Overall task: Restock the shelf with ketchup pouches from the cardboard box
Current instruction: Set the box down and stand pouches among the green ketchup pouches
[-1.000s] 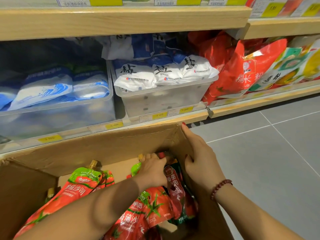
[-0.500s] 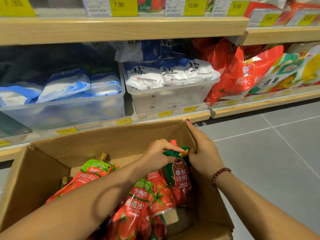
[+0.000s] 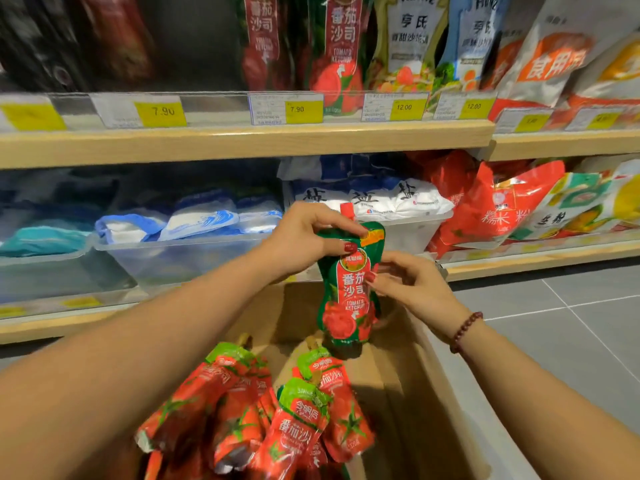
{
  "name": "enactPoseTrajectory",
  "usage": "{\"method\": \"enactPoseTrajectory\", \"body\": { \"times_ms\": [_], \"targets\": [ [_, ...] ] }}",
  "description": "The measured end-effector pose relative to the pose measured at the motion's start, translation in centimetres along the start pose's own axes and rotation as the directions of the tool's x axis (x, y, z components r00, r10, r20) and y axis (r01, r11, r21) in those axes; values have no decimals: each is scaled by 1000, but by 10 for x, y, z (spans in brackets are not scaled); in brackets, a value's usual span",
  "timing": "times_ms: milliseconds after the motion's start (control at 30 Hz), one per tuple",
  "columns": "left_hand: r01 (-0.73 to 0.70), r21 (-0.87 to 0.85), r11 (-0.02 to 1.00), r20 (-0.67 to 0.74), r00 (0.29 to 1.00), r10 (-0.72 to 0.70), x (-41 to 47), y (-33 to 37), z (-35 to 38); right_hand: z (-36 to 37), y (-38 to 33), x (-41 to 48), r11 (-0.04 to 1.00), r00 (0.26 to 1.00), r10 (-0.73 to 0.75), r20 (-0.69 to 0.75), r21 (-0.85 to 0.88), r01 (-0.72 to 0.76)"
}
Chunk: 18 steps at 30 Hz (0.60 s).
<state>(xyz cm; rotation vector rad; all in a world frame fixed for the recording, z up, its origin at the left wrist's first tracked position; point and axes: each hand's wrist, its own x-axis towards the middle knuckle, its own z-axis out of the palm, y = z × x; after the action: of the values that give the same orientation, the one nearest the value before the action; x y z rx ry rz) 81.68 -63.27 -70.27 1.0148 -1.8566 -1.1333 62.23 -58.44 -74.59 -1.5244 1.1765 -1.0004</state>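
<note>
A green and red ketchup pouch (image 3: 349, 299) with a red spout hangs upright above the open cardboard box (image 3: 450, 368). My left hand (image 3: 308, 237) pinches it by its top edge. The fingertips of my right hand (image 3: 415, 289) touch its right side at mid-height, loosely bent. Several orange-red ketchup pouches (image 3: 301, 420) with green tops lie piled in the box below. Matching green and red ketchup pouches (image 3: 341, 46) stand on the upper shelf (image 3: 242, 140), behind a 7.90 price tag.
Heinz pouches (image 3: 408, 39) stand right of the ketchup on the upper shelf. On the lower shelf are clear bins of salt bags (image 3: 374, 202), with red and yellow bags (image 3: 485, 209) to the right. Grey tiled floor (image 3: 571, 323) lies right of the box.
My left hand has lifted the green and red pouch out of the box to chest height. My right hand left the box flap and came to the pouch. The view tilted up to the upper shelf.
</note>
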Motion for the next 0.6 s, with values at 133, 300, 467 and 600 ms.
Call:
{"method": "enactPoseTrajectory", "body": {
  "times_ms": [133, 300, 467, 600],
  "targets": [
    [-30, -62, 998, -95, 995, 24, 12, 45, -36, 4, -46, 31, 997, 997, -70, -12, 36, 70],
    [-69, -62, 996, -206, 977, 55, 22, 76, -69, 19, -86, 63, 982, 983, -175, -62, 57, 178],
    [-205, -16, 979, -331, 924, 189, 27, 93, -111, 22, -124, 89, 951, 948, -290, -133, 67, 300],
    [-152, 164, 975, -488, 846, 214, 34, 86, -153, 12, -168, 113, 903, 878, -427, -219, -43, 428]
  ]
}}
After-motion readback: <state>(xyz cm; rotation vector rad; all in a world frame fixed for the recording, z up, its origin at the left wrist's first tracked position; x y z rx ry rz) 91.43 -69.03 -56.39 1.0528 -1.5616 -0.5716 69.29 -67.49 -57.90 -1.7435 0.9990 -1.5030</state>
